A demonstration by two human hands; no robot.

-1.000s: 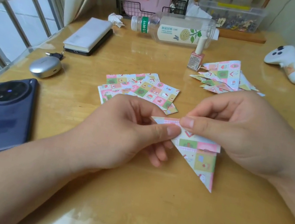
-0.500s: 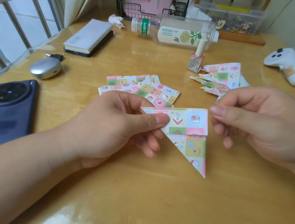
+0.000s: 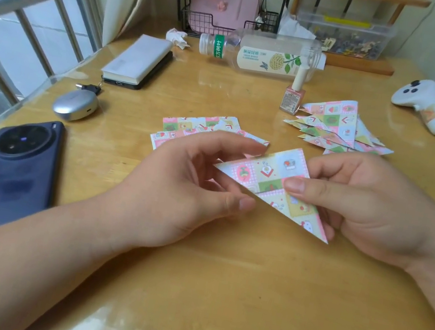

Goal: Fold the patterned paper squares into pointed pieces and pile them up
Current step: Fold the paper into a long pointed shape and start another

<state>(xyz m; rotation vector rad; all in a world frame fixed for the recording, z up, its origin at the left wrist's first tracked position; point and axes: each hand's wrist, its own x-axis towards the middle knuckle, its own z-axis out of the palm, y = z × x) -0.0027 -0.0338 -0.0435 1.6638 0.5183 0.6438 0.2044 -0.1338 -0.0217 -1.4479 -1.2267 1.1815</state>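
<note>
A patterned paper piece (image 3: 269, 179), folded into a long pointed triangle, hangs just above the wooden table (image 3: 216, 295). My right hand (image 3: 372, 203) pinches its right half, thumb on top and fingers underneath. My left hand (image 3: 192, 186) curls around its left tip; thumb below the lower edge, fingers behind the paper. A fan of flat unfolded patterned squares (image 3: 188, 127) lies on the table just behind my left hand, partly hidden by it. A pile of finished pointed pieces (image 3: 336, 124) lies at the back right.
A dark phone (image 3: 14, 175) and a silver earbud case (image 3: 75, 106) lie at the left. A book on a tablet (image 3: 138, 63), a lying bottle (image 3: 264, 55), a nail polish bottle (image 3: 292, 93) and a white controller (image 3: 424, 105) stand further back.
My right hand came back to the folded piece and took hold of its right half. The piece tilted, its left tip now pointing left, and my left hand's pinch has loosened.
</note>
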